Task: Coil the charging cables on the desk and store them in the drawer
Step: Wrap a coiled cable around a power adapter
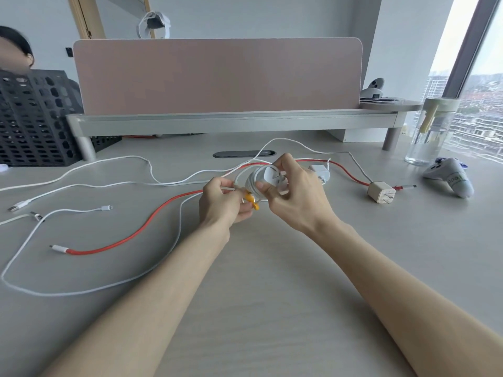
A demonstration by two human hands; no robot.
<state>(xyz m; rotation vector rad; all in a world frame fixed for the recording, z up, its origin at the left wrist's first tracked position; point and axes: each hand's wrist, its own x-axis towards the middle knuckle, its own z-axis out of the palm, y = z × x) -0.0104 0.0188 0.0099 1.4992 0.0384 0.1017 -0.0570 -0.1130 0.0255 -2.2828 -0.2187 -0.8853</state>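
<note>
The left hand (223, 204) pinches an orange tie (251, 200) at the white cable coil (253, 183), which the right hand (296, 197) grips; light and springy, it probably needs clamping across all loops.

I count one red cable (130, 236), one white coil (254, 186) between my left hand (223, 204) and right hand (296, 200), and three loose white-cable ends (17, 206) at the left of the frame (the strands cross too much to count whole). There are three charger bricks: a white brick (273, 175) in that right hand, with another white brick (319, 172) and a beige brick (381, 192) right of centre. One game controller (449, 180) and one bottle (432, 131) are at the far right.
</note>
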